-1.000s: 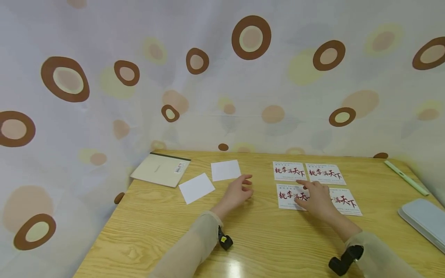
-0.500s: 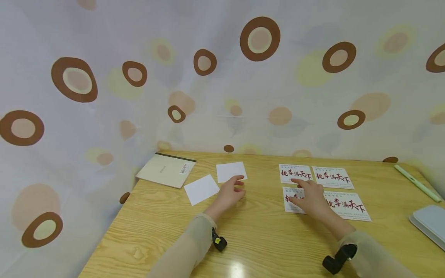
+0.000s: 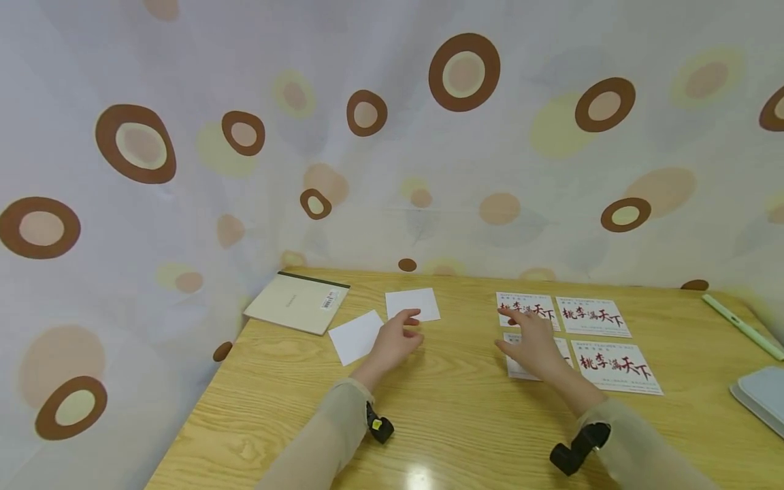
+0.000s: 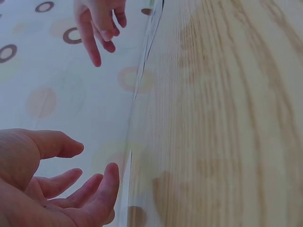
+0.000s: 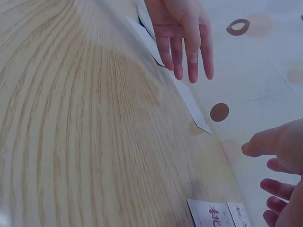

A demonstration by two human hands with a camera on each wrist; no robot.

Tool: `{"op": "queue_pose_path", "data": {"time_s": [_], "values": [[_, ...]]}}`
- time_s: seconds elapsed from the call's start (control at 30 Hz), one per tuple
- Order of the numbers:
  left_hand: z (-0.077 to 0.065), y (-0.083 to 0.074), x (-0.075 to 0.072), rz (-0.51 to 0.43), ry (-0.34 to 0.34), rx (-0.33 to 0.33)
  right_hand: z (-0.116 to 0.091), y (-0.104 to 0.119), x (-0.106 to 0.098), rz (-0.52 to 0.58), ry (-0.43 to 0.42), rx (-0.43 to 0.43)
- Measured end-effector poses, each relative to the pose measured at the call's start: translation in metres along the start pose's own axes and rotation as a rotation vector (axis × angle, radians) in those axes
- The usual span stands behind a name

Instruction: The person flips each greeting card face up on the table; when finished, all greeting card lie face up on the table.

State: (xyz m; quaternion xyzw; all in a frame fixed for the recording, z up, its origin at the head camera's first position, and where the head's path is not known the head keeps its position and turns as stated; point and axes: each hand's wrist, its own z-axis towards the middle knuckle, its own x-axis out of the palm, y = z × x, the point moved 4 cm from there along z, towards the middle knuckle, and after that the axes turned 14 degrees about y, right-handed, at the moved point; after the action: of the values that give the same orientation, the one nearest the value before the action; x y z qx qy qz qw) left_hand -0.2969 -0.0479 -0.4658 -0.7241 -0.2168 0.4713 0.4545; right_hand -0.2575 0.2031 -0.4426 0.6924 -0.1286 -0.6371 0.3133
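Four printed cards [image 3: 593,316] lie two by two on the right half of the desk [image 3: 465,422], the far pair near its back edge. Your right hand [image 3: 533,346] is above the left-hand pair (it hides parts of both), loosely open, thumb apart from the fingers. Your left hand [image 3: 394,341] is relaxed and open too, near two blank cards [image 3: 413,302]: one by the back edge, the other closer to the left edge and set at an angle. A notebook [image 3: 297,301] sits at the back left corner. Toward the right edge lie a slim green stick [image 3: 743,327] and, nearer you, a pale blue case [image 3: 762,393].
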Motion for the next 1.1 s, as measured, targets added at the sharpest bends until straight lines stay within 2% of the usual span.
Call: {"op": "queue_pose_path", "data": {"time_s": [0.33, 0.47, 0.73, 0.93, 1.1], "values": [[0.0, 0.004, -0.005, -0.003, 0.009, 0.019, 0.016, 0.009, 0.013, 0.059, 0.043, 0.028], [-0.002, 0.007, -0.007, 0.003, 0.003, 0.008, 0.02, 0.013, 0.02, 0.074, 0.062, 0.018], [-0.001, 0.01, -0.015, 0.071, -0.015, 0.008, 0.033, 0.023, 0.03, 0.074, 0.072, -0.047], [0.002, 0.01, -0.02, 0.069, -0.019, 0.023, 0.042, 0.031, 0.038, 0.111, 0.099, -0.052], [0.002, 0.013, -0.028, 0.108, -0.048, 0.012, 0.049, 0.038, 0.044, 0.122, 0.118, -0.053]]}}
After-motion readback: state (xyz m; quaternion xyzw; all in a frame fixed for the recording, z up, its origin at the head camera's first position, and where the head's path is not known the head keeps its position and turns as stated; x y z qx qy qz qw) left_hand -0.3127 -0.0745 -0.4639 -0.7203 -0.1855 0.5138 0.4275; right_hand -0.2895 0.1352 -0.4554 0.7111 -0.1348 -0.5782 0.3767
